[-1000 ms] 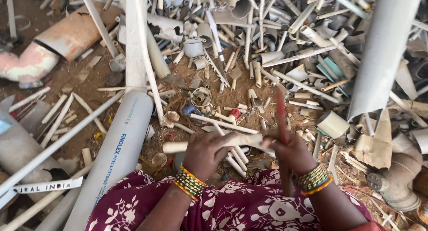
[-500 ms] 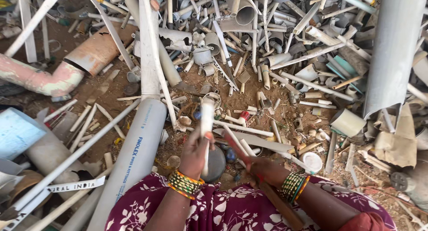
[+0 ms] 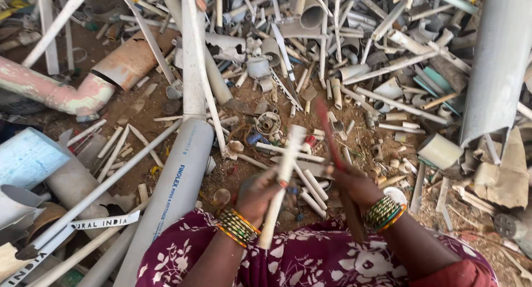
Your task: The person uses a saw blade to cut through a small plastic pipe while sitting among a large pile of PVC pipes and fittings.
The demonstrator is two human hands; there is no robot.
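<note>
- The left hand (image 3: 260,193) has its grip closed around a slim white pipe offcut (image 3: 282,182), which stands nearly upright, its top end tilted away from the person and its lower end reaching down over the floral-print lap (image 3: 310,262).
- The right hand (image 3: 354,184), just right of that offcut, has its grip closed on a dark reddish blade-like tool (image 3: 332,148). The tool is blurred, so its exact kind cannot be told; it slants up and to the left, its tip near the top of the offcut.
- Judged risk: the tool passes close beside the left fingers. If it glances off the smooth round plastic, it could slide down onto the thumb or knuckles.
- The offcut is held at mid-length only, with both ends free. A hard knock could twist it in the grip or snap off a sharp splinter toward the face or lap.
- The bangles (image 3: 238,227) on the left wrist, below the offcut, and the green and gold bangles (image 3: 385,212) on the right could catch the tool's handle and throw off its line.
- Beyond the offcut lies a dense heap of cut pipe scrap (image 3: 310,71) on bare earth; a dropped piece would be lost among look-alikes.
- Left of the offcut, the large grey pipe (image 3: 172,193) lies close to the knee and could roll if nudged.
</note>
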